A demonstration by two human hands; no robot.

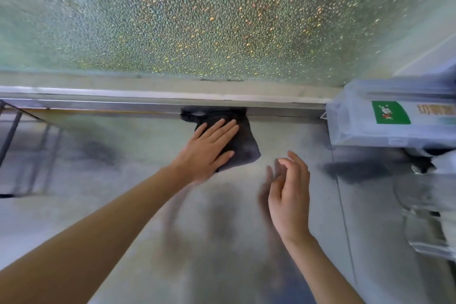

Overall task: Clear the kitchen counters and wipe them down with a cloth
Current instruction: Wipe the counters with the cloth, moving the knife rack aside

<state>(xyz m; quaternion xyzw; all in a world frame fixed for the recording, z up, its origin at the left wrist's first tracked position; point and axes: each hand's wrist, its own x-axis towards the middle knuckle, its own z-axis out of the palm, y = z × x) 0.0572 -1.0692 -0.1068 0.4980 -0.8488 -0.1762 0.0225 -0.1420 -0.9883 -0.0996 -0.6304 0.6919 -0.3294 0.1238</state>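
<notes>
nearest the viewer, the steel desk (123,205) fills the lower half of the frame, dull and smeary, with both forearms reaching up across it. the right hand (288,195) hovers right of centre, seen side-on, its fingers (298,163) loosely curled and grasping nothing; it does not touch the cloth and sits just below and to the right of it. further in, the left hand (209,148) lies palm down on the dark grey cloth (244,145), with its fingers (222,128) straight and spread, pressing rather than gripping, and the thumb pointing toward the frame's right. the cloth is at the centre of the frame, at the far side of the desk. its upper end is bunched against the raised back lip (123,106), and its long axis slants from there down toward the lower right. most of the exposed cloth lies to the right of and beyond the left fingers, so the left hand is plainly the one in charge. any next stroke probably means dragging it back toward the viewer or sideways along the lip, since there is no room left to push forward. at the right edge, a clear plastic storage box (370,126) with a green label stands on the desk against the same back lip, well apart from the cloth; a sweep to the right would meet it. some clear items at the lower right are too blurred to name. a wire rack (9,131) shows at the left edge. beyond everything, pebbled window glass (197,20) fills the top of the frame.
</notes>
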